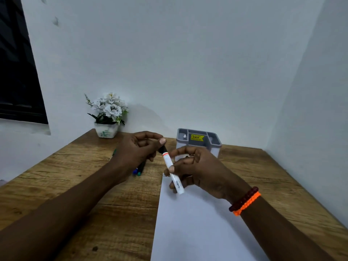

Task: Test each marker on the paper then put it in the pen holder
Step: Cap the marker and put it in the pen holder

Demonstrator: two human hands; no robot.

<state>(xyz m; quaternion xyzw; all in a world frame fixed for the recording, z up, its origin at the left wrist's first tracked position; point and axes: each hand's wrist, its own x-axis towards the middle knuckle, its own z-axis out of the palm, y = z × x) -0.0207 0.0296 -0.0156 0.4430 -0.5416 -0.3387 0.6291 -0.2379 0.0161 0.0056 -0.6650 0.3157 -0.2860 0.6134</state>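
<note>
Marker [172, 170], white-barrelled with an orange band near its dark upper end, sits slanted in the air between your two hands, above the far edge of the paper [192, 223]. Your right hand [197, 168] holds the white barrel, thumb pressed across its middle and fingers curled behind it; the barrel's lower end pokes out below your fingers, just over the sheet. Your left hand [139, 149] pinches the dark upper end, fingertips closed around it with the thumb on top. Whether that dark part is a cap or the body of the marker, you cannot tell from this view.

Beyond your right hand stands the pen holder [199, 142], a grey box with several compartments and a yellow price sticker on an inner wall. It rests on the counter [75, 185] near the back wall, just past the sheet's far edge, partly hidden by your fingers.

Under your left wrist lie more markers [138, 171] on the wooden counter, dark-bodied with blue and teal ends showing; their number is hard to make out because your hand covers most of them. Something green peeks out at the left of that hand.

At the back left of the counter stands a small white pot of white flowers [108, 113], against the wall. Your right wrist wears an orange braided band and a dark beaded bracelet [244, 201]. A dark window [17, 72] fills the upper left.
</note>
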